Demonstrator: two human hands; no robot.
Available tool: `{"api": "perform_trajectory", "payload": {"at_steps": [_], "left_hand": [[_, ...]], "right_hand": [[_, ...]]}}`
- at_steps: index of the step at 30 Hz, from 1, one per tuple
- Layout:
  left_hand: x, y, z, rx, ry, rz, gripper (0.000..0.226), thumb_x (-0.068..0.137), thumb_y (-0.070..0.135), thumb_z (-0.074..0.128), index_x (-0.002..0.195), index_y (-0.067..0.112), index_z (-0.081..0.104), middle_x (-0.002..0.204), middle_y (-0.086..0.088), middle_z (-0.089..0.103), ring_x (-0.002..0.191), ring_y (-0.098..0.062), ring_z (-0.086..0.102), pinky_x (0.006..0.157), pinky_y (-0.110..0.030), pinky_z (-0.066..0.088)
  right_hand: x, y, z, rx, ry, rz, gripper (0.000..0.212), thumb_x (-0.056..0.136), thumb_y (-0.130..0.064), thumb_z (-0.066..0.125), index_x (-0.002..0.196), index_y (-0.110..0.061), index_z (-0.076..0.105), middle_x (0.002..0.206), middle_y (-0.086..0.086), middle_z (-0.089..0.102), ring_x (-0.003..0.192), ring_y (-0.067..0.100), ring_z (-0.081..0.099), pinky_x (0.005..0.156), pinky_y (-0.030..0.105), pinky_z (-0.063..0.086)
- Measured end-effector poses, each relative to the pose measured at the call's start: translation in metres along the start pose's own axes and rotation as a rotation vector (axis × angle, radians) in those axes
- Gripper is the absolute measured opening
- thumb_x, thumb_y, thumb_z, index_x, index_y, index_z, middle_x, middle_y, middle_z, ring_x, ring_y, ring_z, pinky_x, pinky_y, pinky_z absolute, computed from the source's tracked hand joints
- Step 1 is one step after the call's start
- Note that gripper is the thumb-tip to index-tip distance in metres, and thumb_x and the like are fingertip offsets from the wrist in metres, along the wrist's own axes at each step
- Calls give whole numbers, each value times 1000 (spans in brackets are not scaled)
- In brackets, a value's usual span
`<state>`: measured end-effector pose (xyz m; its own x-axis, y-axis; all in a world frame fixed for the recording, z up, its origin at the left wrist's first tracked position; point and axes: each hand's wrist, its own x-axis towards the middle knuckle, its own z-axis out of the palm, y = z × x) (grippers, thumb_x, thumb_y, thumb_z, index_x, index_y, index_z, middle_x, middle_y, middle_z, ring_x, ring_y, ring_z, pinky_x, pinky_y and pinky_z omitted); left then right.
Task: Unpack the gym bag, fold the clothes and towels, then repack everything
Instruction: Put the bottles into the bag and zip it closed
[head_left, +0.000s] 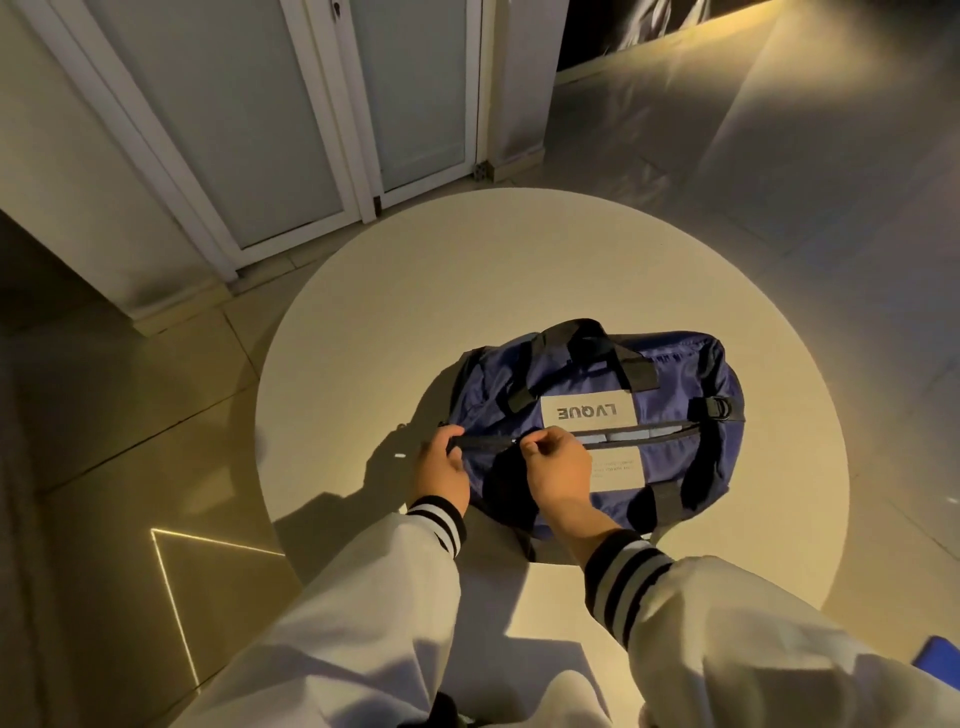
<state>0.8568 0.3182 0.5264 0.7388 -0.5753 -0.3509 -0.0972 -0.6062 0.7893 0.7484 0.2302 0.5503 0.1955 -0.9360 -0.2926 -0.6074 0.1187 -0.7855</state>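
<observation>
A navy blue gym bag (675, 374) with black handles and a white label lies on a round white table (467, 270). Its top zipper (649, 431) runs left to right and looks partly open on the right, where a pale strip shows. My left hand (441, 467) grips the zipper's left end. My right hand (558, 470) pinches the zipper pull near the middle left of the bag. The bag's contents are hidden.
The table's far half is bare. White-framed glass doors (291, 119) stand behind it on the left. Tiled floor surrounds the table, and a blue object (940, 665) peeks in at the lower right edge.
</observation>
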Motion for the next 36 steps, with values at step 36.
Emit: {"api": "perform_trajectory", "payload": {"at_steps": [36], "left_hand": [[-50,111,125,651,-26,321,54,91,-1,48,135,30,53,135,0,50,126,-27,42,114,-36,27]], "right_hand": [[69,60,-175,-160,-90,-170,17,90,-8,60,77,-18,66,80,-2,65,73,15,57,71,27,43]]}}
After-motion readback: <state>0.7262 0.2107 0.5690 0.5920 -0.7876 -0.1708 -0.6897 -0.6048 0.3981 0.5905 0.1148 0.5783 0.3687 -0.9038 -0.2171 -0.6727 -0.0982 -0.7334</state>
